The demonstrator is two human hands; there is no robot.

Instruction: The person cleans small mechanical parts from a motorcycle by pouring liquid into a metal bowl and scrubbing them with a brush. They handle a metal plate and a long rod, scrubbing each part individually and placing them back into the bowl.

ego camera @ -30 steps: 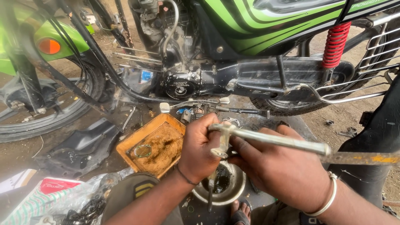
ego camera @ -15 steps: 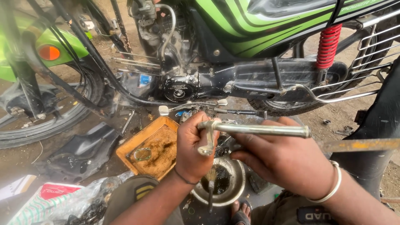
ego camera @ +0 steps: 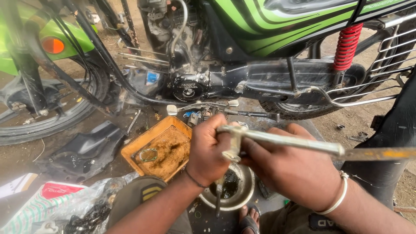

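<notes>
Head camera, looking down: a person crouched on oily ground beside a green-and-black motorcycle works a long metal T-handle wrench with both bare hands. The left hand, a thin dark band at its wrist, has its fingers clenched around the wrench's head end, where a short cross-piece drops toward the ground. The right hand, wearing a pale bangle at the wrist, wraps its fingers around the same joint from the other side, just beside the left and touching the shaft. The wrench shaft runs level to the right, its far end blurred and streaked with yellow.

Directly beneath the hands sits a round metal bowl holding dark, oily parts; a thin rod stands at its near rim, its nature hard to make out. Left of the bowl lies an orange tray, grimy inside. Behind the hands the engine casing and a chromed footpeg bar are in view, with a red rear shock spring at upper right. The front wheel stands at left, a black plastic panel on the ground near it, and a crumpled plastic bag at lower left.
</notes>
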